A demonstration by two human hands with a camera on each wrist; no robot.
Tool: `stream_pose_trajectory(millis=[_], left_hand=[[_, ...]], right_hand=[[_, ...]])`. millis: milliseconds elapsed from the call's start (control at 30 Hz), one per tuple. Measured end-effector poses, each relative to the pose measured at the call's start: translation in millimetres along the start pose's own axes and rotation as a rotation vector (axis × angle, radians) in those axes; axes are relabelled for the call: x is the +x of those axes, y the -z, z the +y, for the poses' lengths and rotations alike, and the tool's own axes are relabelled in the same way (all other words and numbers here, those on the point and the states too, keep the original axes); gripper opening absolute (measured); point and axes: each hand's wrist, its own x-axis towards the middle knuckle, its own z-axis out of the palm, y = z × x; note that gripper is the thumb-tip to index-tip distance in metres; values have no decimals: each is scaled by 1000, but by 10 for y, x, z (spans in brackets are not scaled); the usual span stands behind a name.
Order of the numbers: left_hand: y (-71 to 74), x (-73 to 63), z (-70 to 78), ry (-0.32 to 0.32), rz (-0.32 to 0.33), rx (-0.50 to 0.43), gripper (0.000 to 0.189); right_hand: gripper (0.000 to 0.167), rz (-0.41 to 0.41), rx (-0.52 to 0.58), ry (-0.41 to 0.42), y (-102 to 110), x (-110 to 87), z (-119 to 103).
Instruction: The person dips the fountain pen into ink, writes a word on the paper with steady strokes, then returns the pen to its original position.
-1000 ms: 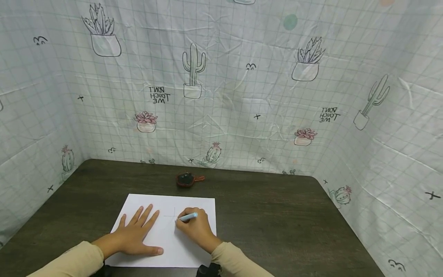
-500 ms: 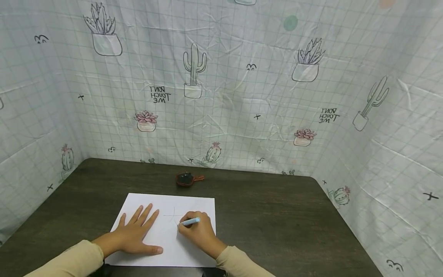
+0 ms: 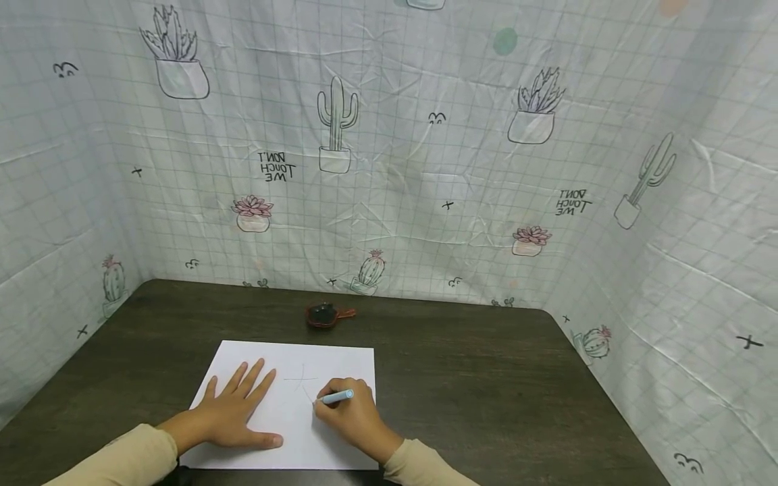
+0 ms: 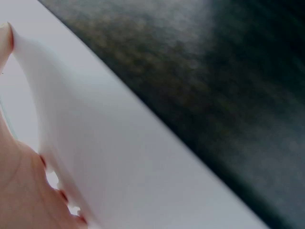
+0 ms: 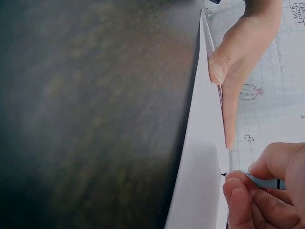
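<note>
A white sheet of paper [image 3: 286,432] lies near the front of the table. Flat on its left part rests my left hand [image 3: 234,415], fingers spread and thumb pointing right. My right hand [image 3: 355,415] pinches a light blue pen [image 3: 336,397] between thumb and fingers, its tip against the paper. Thin lines [image 3: 302,379] show on the sheet: a cross and a slanting line running down to the pen tip. In the right wrist view the pen's dark tip [image 5: 223,174] meets the paper. Only part of the left hand [image 4: 24,186] shows in the left wrist view.
Behind the paper, a small reddish-brown pan-shaped item [image 3: 322,315] with a dark content sits on the dark wooden table [image 3: 474,391]. A white grid cloth [image 3: 401,169] printed with cacti hangs along the back and both sides.
My right hand has moved the pen down and slightly right, and a slanting line now trails below the cross. The left hand stays in place on the paper.
</note>
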Motion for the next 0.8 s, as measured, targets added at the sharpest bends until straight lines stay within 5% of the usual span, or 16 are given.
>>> stream_pose_trajectory(millis=[800], left_hand=[[78, -57, 75, -8, -28, -28, 120]], right_hand=[[7, -44, 11, 7, 121, -98, 15]])
